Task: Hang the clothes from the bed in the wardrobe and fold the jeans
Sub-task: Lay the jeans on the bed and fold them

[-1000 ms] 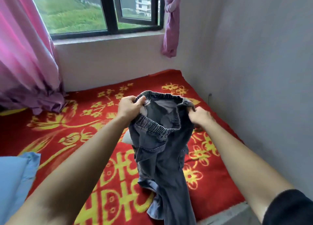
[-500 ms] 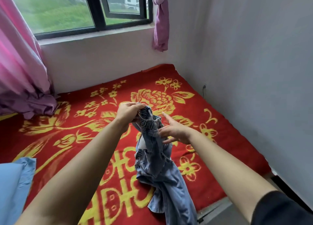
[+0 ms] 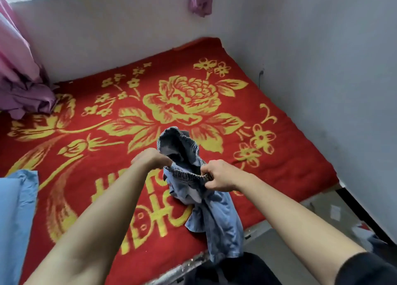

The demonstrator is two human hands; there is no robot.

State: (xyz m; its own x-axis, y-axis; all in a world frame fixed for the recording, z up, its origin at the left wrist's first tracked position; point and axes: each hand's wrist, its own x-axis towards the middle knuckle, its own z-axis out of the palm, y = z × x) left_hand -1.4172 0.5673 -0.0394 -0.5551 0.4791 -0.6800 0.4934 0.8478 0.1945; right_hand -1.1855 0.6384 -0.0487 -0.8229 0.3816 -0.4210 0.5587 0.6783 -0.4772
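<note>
A pair of blue-grey jeans [image 3: 214, 218] with an elastic waistband hangs over the red and yellow flowered bed cover [image 3: 133, 104]. My left hand [image 3: 150, 159] grips the left side of the waistband, and my right hand [image 3: 221, 176] pinches its right side. The waist opening gapes between the two hands and points away from me. The legs trail down over the bed's near edge, bunched and twisted.
A light blue cloth or pillow [image 3: 15, 216] lies at the bed's left edge. Pink and purple curtain folds [image 3: 23, 87] pile at the far left. Grey walls [image 3: 322, 69] close the bed at the back and right. A narrow strip of floor [image 3: 335, 211] shows at the right.
The view has tipped down toward the bed. My right hand, open beside the jeans half a second ago, now pinches the waistband. Both hands have come lower and nearer.
</note>
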